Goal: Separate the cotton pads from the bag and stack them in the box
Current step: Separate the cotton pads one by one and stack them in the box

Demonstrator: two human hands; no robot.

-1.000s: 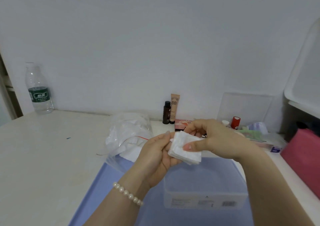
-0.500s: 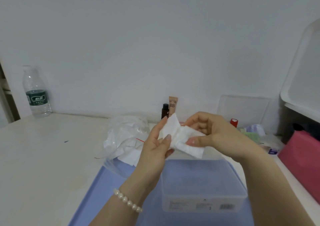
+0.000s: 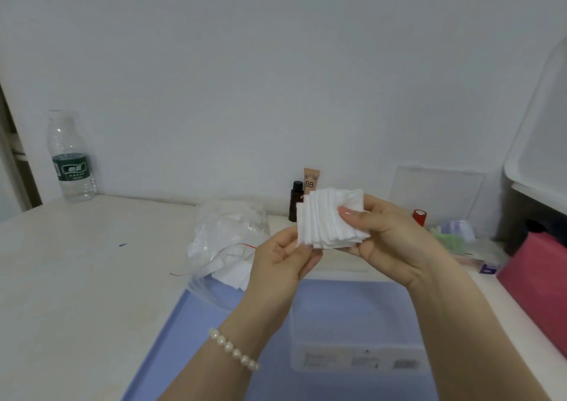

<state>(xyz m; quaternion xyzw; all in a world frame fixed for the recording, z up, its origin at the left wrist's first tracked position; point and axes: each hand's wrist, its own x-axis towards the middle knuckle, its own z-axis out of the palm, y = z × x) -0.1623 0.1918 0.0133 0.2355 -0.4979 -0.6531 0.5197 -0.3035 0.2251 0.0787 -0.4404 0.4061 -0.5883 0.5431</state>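
Observation:
A fanned stack of white square cotton pads (image 3: 325, 219) is held upright above the clear plastic box (image 3: 359, 357). My right hand (image 3: 392, 241) grips the stack, thumb pressed on its front. My left hand (image 3: 282, 259) pinches the stack's lower left corner; a pearl bracelet is on that wrist. The clear plastic bag (image 3: 227, 238) with more white pads lies on the table to the left of my hands, its red seal strip showing. The box stands on a blue mat (image 3: 184, 339) and looks empty.
A water bottle (image 3: 71, 158) stands far left by the wall. A dark bottle (image 3: 296, 201) and BB tube (image 3: 310, 179) stand behind the pads. A clear lid (image 3: 435, 195), red cap (image 3: 419, 216), small packets and a pink item (image 3: 540, 284) crowd the right side.
The pad stack was lifted and turned upright, fanned toward the camera. My left hand dropped from the top of the stack to its lower left corner.

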